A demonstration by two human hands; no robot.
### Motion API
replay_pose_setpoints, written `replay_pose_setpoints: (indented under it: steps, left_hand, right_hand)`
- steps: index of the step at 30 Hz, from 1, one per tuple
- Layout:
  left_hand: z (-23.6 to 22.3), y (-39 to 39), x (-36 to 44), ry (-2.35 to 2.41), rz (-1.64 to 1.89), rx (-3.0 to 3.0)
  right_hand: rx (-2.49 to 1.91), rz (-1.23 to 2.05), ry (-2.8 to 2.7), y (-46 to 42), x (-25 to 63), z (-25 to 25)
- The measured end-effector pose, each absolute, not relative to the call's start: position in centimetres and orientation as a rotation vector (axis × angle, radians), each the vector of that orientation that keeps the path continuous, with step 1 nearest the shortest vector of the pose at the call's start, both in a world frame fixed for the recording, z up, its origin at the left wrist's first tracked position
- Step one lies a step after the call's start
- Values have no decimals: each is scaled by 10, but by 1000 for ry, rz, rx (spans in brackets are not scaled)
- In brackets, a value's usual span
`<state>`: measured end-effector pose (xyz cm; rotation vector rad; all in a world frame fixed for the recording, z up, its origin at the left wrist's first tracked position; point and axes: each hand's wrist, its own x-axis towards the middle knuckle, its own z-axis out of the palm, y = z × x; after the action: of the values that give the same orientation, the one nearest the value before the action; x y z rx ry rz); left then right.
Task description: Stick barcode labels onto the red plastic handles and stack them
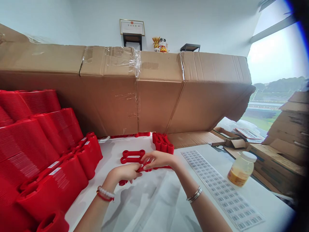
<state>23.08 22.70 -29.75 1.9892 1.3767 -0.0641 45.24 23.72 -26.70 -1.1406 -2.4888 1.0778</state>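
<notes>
My left hand [125,172] is closed on one end of a red plastic piece [146,165], held low over the white table. From the other side my right hand [158,158] pinches the same piece; fingers cover much of it. Just beyond the hands lie two red bone-shaped plastic pieces [131,153], with round holes at their ends. Another red piece [122,182] shows partly beneath my left hand. Behind my right hand stands a small group of stacked red pieces [163,144].
Wrapped stacks of red pieces [48,135] fill the left side, some with white labels. A label sheet [222,187] lies on the right of the table [270,206], beside a jar [242,169] with a white lid. Large cardboard [159,100] walls the back.
</notes>
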Motion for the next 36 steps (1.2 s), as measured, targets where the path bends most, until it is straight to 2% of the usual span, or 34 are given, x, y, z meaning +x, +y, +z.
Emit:
replay_pose_setpoints:
  steps: [6,12,15,18,21,32,36]
  left_hand:
    - [-269,216,238,1172,41,2010]
    - [-258,195,240,1468,318,2222]
    - [-271,173,242,1543,160,2277]
    - [-293,148,244,1399,-175,2255]
    - [-312,126,243,1303,-321,2213]
    - [-351,106,228,1403,-52,2040]
    - [-347,113,218,1352,74,1894]
  right_hand:
    - [-1051,1001,-2421,214,459,-240]
    - [-1202,860,-2156,208,489,-227]
    - [-1274,699,-1982,209,515,-220]
    - [-1301,570,-1848,206,535,-215]
    - [-1290,502,-1793,200,540,-212]
    - [-1149,563,-1845,177,521,-200]
    - [-1093,594,-1777,170,517,-195]
